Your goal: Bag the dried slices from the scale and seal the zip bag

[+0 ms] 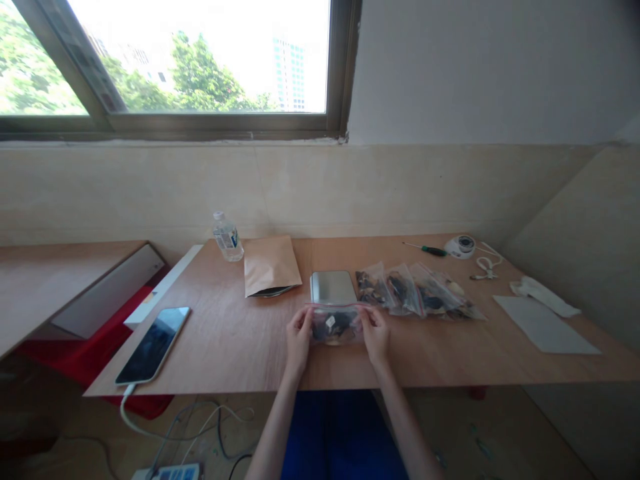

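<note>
Just below the centre of the frame I have both hands on a small clear zip bag with a red seal strip and dark contents (336,325), lying flat on the light brown wooden table (235,340). My left hand (299,337) grips the bag's left end, fingers curled narrow over its upper edge; my right hand (376,333) does the same on the right end, so the bag is pinched between the two. A small white label shows through the plastic near the bag's middle.

Directly above the bag in the frame, almost touching its top edge, sits a flat silver metal rectangular plate (333,287). To the right of that plate a row of similar clear zip bags with dark pieces inside (415,292) lies overlapping, running toward the right. To the left of the plate a brown paper envelope (271,265) rests over a dark flat object whose edge peeks out below it; I cannot tell what that object is. Beside the envelope, up and left, a small clear plastic water bottle (228,237) stands upright.

At the lower left of the frame a dark smartphone (154,344) lies near the table edge with a white cable hanging from it. At the upper right a green-handled screwdriver (427,249) lies next to a small round white device (461,246). Farther right a grey sheet (545,325) lies flat.
</note>
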`<action>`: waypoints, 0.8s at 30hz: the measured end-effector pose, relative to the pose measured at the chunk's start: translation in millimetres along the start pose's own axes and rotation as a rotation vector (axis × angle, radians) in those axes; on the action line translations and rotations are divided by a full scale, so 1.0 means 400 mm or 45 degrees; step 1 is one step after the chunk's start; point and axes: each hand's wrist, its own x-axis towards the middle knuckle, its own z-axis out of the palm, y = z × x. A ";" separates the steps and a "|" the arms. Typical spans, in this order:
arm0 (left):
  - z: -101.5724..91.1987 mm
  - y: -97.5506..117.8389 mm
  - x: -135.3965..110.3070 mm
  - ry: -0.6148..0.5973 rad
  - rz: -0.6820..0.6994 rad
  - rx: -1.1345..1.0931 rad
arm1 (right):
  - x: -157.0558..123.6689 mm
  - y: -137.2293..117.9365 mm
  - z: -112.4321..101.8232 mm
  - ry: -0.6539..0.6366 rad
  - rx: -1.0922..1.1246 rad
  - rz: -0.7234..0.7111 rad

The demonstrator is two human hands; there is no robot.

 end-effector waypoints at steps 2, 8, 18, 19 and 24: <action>-0.007 -0.017 0.006 0.075 0.007 0.023 | 0.002 0.007 -0.008 0.021 -0.007 0.013; -0.020 -0.043 0.012 0.121 0.010 0.013 | 0.004 0.029 -0.010 0.059 -0.052 0.035; -0.018 -0.045 0.010 0.125 -0.030 0.012 | 0.006 0.021 -0.021 0.081 0.020 0.073; -0.019 -0.047 0.011 0.132 -0.023 -0.007 | 0.006 0.019 -0.021 0.079 0.033 0.076; -0.026 -0.053 0.012 0.224 0.022 -0.015 | 0.008 0.021 -0.020 0.054 -0.022 0.114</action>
